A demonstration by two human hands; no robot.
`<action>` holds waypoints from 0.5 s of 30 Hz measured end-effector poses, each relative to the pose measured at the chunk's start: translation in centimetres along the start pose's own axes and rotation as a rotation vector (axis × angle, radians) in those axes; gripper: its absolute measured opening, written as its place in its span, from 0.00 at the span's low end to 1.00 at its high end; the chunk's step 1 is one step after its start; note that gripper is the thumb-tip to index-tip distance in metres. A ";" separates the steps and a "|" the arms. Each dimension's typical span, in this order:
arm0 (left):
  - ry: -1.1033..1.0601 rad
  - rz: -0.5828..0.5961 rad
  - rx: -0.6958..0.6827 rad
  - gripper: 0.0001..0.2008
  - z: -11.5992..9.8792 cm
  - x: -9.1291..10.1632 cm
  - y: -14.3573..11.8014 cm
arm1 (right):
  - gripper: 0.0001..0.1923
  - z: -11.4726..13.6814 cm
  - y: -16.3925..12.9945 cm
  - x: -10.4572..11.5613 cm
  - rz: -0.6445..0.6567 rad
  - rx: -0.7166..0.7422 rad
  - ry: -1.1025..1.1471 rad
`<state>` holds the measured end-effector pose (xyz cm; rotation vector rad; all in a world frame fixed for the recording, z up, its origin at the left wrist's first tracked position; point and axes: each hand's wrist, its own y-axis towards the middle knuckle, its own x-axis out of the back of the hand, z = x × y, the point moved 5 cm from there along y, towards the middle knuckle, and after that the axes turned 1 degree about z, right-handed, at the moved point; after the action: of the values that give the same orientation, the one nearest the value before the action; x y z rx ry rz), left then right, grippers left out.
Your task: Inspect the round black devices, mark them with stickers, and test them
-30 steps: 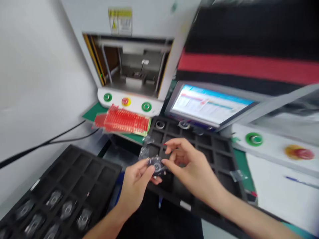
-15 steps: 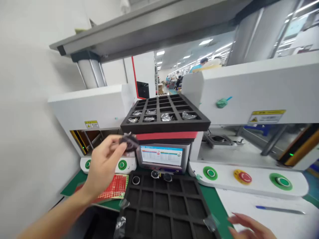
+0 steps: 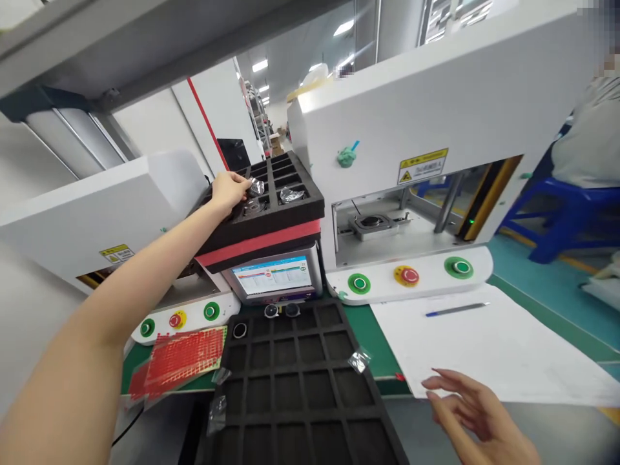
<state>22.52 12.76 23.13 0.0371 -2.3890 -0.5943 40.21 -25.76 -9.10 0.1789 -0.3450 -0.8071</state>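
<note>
My left hand point(image 3: 229, 192) reaches over the raised black foam tray point(image 3: 290, 210). Its thumb and fingers pinch at a shiny clear plastic piece point(image 3: 257, 187); whether a part sits inside the plastic cannot be made out. More crinkled clear plastic point(image 3: 291, 195) lies in nearby compartments of that tray. My right hand point(image 3: 477, 413) hovers at the front edge of the white paper point(image 3: 484, 349), fingers loosely curled and apart, holding nothing. A lower black foam tray point(image 3: 298, 374) lies in front of me, with round black-faced parts point(image 3: 239, 330) at its far end.
White press machines flank the trays; the right one point(image 3: 368, 226) holds a fixture. A small screen point(image 3: 271, 276) stands under the raised tray. Red gridded sheets point(image 3: 186, 355) lie left, a pen point(image 3: 458, 309) right. A person sits on a blue stool point(image 3: 542, 213) at right.
My left hand has moved up and forward to the raised tray; the dark round part it held is no longer visible. The view has turned right, and my right hand shows more fully.
</note>
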 end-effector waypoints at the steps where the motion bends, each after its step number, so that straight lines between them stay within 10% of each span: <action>1: 0.056 0.001 -0.012 0.08 -0.2 0.0 0.1 | 0.24 -0.3 0.0 0.3 -0.023 -0.005 -0.013; 8: 0.413 0.082 -0.137 0.03 -2.5 -0.2 -0.1 | 0.19 -0.3 5.7 -0.5 0.173 0.101 -0.135; 15: 0.333 -0.242 -0.661 0.21 -3.7 5.5 -9.4 | 0.18 -1.8 27.6 -2.8 0.140 0.041 -0.271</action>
<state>19.30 1.85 24.92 0.1258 -1.7861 -1.3502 57.66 -4.87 -3.58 0.0815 -0.6234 -0.6870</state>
